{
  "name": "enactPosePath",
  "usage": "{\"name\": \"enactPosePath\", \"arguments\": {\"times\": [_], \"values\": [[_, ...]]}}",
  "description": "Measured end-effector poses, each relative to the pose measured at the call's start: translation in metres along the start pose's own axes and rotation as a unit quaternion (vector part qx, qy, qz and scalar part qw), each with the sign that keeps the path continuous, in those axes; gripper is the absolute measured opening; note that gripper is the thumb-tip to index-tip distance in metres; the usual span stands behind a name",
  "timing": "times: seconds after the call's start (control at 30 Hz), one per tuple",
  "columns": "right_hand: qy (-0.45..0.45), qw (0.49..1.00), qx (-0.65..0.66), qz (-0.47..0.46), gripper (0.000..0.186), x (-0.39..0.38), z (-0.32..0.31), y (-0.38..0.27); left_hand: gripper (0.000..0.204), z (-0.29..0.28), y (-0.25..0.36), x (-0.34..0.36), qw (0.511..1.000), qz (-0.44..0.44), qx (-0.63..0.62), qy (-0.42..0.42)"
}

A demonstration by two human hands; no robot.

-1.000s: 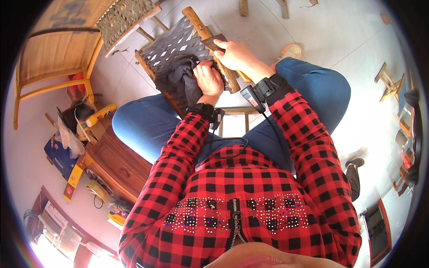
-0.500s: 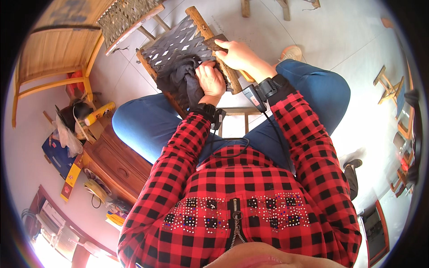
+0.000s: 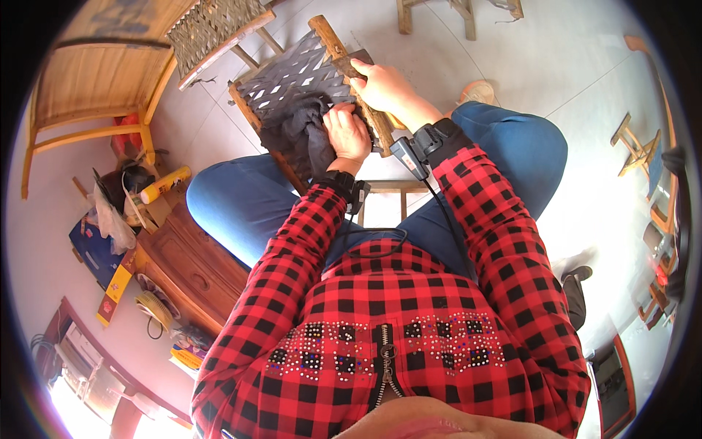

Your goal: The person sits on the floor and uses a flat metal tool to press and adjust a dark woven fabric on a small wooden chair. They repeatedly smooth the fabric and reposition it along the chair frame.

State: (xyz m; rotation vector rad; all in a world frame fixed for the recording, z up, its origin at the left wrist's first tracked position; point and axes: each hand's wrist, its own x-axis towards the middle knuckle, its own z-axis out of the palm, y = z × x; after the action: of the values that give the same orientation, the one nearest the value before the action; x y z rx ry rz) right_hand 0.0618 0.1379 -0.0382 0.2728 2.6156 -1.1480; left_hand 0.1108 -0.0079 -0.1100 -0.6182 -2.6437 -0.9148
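Between my knees is a wooden frame stool [image 3: 333, 40] with a seat woven from grey strips [image 3: 281, 77]. A bunched dark cloth-like strip [image 3: 296, 132] lies over its near part. My left hand [image 3: 346, 133] is closed at the seat's right rail, beside the bunch; what its fingers grip is hidden. My right hand [image 3: 385, 88] is closed on a dark brown flat block [image 3: 351, 64], which rests across the right rail. Something yellow [image 3: 396, 122] shows under my right wrist.
Another woven stool [image 3: 216, 36] and a wooden chair [image 3: 102, 88] stand at the far left. A brown cabinet [image 3: 194, 256] is beside my left knee. Small wooden stools [image 3: 636, 150] stand to the right. Someone's dark shoe [image 3: 578, 274] shows at lower right.
The stool and both hands shift slightly in the picture. My right forearm has moved a little left. Both hands keep their places on the stool.
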Motion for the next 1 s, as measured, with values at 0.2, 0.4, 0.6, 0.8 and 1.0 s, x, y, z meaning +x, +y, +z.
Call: {"name": "enactPosePath", "arguments": {"times": [0.2,0.4,0.6,0.8,1.0], "values": [[-0.066,0.996,-0.059,0.015,0.048,-0.012,-0.011,-0.002,0.027,0.0,0.001,-0.001,1.0,0.0,-0.005,0.0],[0.004,0.999,0.032,0.027,0.048,0.001,-0.001,-0.007,0.027,0.0,0.001,-0.001,1.0,-0.006,-0.004,-0.002],[-0.05,0.999,0.002,0.003,0.049,-0.01,-0.011,0.01,0.028,0.001,0.001,0.0,1.0,0.001,-0.009,0.009],[-0.001,0.997,0.044,0.058,0.048,0.001,-0.003,0.005,0.029,0.001,0.003,0.0,1.0,0.002,-0.009,0.013],[-0.031,0.999,0.037,0.027,0.045,-0.009,-0.006,0.018,0.029,0.0,0.002,0.0,1.0,-0.003,-0.008,0.005]]}}
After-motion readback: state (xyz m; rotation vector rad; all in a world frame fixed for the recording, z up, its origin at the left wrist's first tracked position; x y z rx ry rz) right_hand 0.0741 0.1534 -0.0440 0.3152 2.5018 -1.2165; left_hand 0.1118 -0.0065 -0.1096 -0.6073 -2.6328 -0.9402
